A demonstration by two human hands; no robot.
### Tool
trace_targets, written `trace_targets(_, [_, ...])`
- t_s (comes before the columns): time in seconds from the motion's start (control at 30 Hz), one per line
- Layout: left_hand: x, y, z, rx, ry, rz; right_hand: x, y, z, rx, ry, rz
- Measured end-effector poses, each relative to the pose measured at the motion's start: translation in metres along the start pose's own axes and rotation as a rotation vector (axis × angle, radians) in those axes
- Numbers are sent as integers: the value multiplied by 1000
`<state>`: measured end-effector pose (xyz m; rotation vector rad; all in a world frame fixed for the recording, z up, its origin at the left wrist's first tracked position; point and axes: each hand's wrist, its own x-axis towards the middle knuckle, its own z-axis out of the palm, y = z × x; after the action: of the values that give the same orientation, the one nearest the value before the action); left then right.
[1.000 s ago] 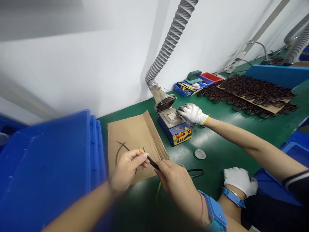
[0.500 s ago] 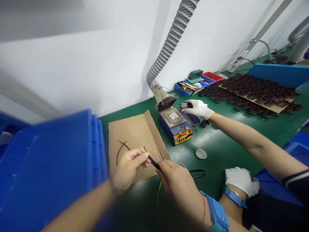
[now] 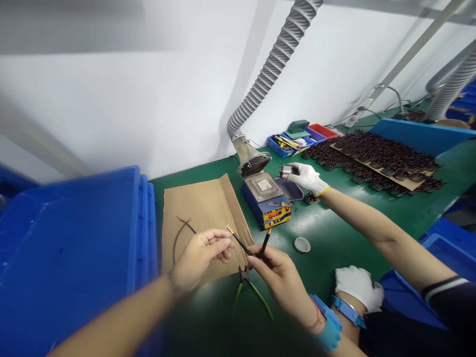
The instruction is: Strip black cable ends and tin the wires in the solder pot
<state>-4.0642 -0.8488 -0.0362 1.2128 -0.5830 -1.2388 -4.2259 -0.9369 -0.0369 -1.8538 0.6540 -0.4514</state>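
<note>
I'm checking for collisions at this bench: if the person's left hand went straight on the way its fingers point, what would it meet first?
Probably the black cable held in the right hand, though depth is unclear.

green bench [image 3: 345,233] | cardboard sheet [image 3: 201,208] | blue hot plate [image 3: 260,201] | round disc [image 3: 302,244] | parts tray [image 3: 278,147] | dark coils [image 3: 372,153]

bare left hand [image 3: 199,258], dark bracelet [image 3: 172,280] — bare right hand [image 3: 282,282], blue strap [image 3: 329,329], red thread [image 3: 317,321]
</note>
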Motion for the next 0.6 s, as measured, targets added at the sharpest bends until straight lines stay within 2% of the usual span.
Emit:
trace_targets(0.23, [2,1,0,-202,-11,-90,-4,-3,-1,-169,-30,-153])
trace_targets(0.33, [3,-1,-1,-201,-1,-97,-6,-2,3,-183,-32,-199])
trace_targets(0.4, [3,-2,-1,-192,25,-73,-9,1,12,-169,20,-202])
trace_targets(0.53, [1,-5,-2,-167,59,5,-15,8,36,-108,204,-168])
trace_targets(0.6, [1,-4,-2,-153,68,20,-15,7,39,-101,222,-166])
